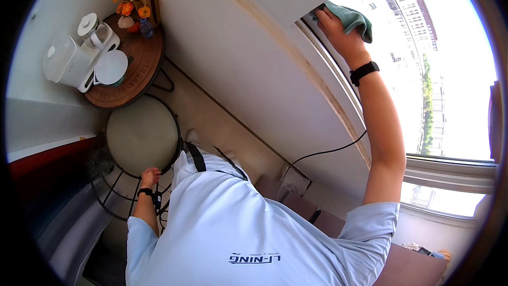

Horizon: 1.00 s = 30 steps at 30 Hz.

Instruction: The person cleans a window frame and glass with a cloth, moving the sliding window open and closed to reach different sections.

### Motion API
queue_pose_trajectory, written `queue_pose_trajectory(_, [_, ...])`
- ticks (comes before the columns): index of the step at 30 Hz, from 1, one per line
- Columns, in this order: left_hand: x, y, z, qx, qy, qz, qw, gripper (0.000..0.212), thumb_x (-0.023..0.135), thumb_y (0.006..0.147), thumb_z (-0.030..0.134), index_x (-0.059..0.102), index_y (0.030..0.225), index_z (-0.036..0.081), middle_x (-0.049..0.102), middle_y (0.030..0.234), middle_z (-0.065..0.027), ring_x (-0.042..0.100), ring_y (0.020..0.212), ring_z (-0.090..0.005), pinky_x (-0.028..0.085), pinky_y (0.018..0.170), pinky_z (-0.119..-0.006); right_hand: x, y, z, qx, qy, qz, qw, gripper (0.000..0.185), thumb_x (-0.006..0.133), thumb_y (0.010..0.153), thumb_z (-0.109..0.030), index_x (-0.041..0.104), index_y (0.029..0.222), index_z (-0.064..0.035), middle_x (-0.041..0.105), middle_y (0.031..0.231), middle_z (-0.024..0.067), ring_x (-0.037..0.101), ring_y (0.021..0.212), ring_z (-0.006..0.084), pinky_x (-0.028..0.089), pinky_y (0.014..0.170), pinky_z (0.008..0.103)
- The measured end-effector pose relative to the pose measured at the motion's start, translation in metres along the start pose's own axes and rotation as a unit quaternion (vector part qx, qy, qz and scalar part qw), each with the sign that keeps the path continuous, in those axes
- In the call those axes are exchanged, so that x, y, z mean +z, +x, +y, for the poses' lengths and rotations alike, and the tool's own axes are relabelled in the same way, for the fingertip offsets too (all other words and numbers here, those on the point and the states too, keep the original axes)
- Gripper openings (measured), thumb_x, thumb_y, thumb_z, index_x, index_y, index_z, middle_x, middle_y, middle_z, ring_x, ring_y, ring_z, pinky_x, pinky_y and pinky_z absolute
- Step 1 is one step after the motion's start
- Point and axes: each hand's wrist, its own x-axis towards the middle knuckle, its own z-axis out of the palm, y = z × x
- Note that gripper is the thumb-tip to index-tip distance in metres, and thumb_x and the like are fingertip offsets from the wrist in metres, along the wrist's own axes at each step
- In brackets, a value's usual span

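High at the upper right, my right hand (337, 35) grips a green cloth (351, 18) against the window, by the inner edge of its frame (323, 47). The cloth's free end drapes over the back of the hand, and its part beneath the fingers is mostly hidden. Low on the left, my left hand (151, 176) hangs beside the black metal rim of a round-seated chair (143, 135). Its fingers are loosely bent with nothing seen in them; whether they touch the rim I cannot tell. Bright glass (397, 87) fills the area right of my raised forearm.
A round wooden table (139, 67) bears a white kettle appliance (95, 33), a white lid-like disc (111, 66) and a vase of orange flowers (146, 28). A black cable (325, 152) runs down the wall below the sill. Brown boxlike surfaces (412, 264) stand at lower right.
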Motion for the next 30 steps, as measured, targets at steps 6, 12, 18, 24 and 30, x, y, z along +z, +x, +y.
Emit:
queue_pose_trajectory(6, [0.002,0.013,0.022,-0.053,0.061,-0.074,0.994,0.029,0.049,0.102,0.026,0.069,0.116,0.010,0.077,0.100,-0.0081,0.069,0.081,-0.0190,0.055,0.069,-0.035,-0.043,-0.062,0.008,-0.014,-0.076,0.019,0.997,0.039,0.082,0.083,-0.007,0.071,0.121,-0.0100,0.071,0.099,0.0066,0.070,0.089,0.0261,0.057,0.078,0.0359])
queue_pose_trajectory(12, [0.021,0.053,0.095,0.029,0.065,-0.077,0.994,0.026,0.052,0.105,0.027,0.069,0.115,0.010,0.076,0.096,-0.0047,0.069,0.076,-0.0158,0.054,0.066,-0.030,-0.105,-0.171,-0.014,0.093,-0.133,0.169,0.972,0.038,0.085,0.077,0.001,0.074,0.113,-0.0035,0.070,0.087,0.0078,0.068,0.075,0.0233,0.056,0.071,0.0297])
queue_pose_trajectory(18, [0.052,0.058,0.172,0.119,0.119,-0.110,0.980,0.027,0.047,0.107,0.024,0.069,0.115,0.011,0.077,0.097,-0.0048,0.070,0.075,-0.0153,0.054,0.065,-0.029,-0.113,-0.290,-0.109,0.487,0.110,0.629,0.596,0.018,0.072,0.097,-0.013,0.068,0.109,-0.0005,0.071,0.095,0.0066,0.068,0.081,0.0179,0.056,0.072,0.0311])
queue_pose_trajectory(24, [0.075,0.052,0.188,0.050,0.262,-0.163,0.950,0.029,0.045,0.106,0.021,0.067,0.118,0.008,0.078,0.104,-0.0088,0.073,0.080,-0.0195,0.058,0.066,-0.034,-0.061,-0.396,-0.251,0.644,0.288,0.656,0.269,0.016,0.068,0.100,-0.017,0.064,0.110,-0.0047,0.069,0.106,0.0064,0.068,0.097,0.0183,0.057,0.087,0.0348])
queue_pose_trajectory(30, [0.162,0.029,0.225,0.100,0.472,-0.253,0.839,0.027,0.049,0.106,0.020,0.072,0.114,0.007,0.078,0.103,-0.0066,0.072,0.086,-0.0158,0.056,0.073,-0.030,-0.059,-0.460,-0.320,0.702,0.228,0.651,0.178,0.013,0.068,0.101,-0.016,0.066,0.106,-0.0044,0.070,0.097,0.0048,0.068,0.084,0.0144,0.055,0.077,0.0277])
